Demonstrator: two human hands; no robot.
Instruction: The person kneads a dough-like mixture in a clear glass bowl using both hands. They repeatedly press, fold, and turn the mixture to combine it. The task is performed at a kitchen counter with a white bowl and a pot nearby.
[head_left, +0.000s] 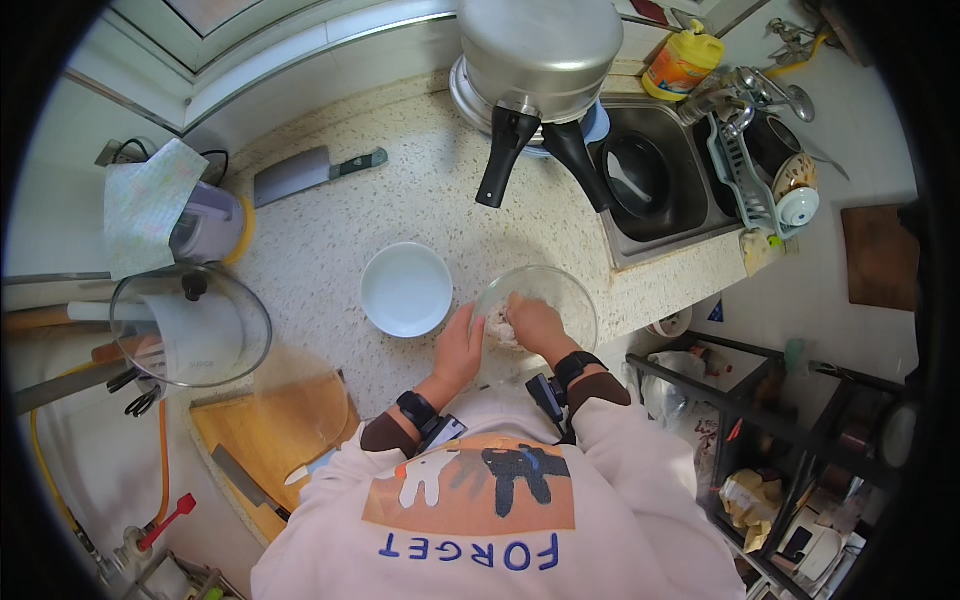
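Observation:
A clear glass bowl (576, 300) stands on the speckled countertop just before me, with a pale crumbly food mixture (501, 330) along its left side. My left hand (459, 349) holds the bowl's left rim, its fingers along the outer wall. Inside the bowl, my right hand (536, 324) is curled with its fingertips at the mixture; whether it grips any is hidden. To the left of the glass bowl sits a white bowl (407, 289), apart from both hands. Black straps with small devices are on both wrists.
A cleaver (300, 176) lies at the back left. A pressure cooker (540, 60) with black handles stands beside the sink (690, 225). At lower left, a knife (244, 480) lies on a wooden cutting board (225, 427). A glass lid (191, 326) is at the left.

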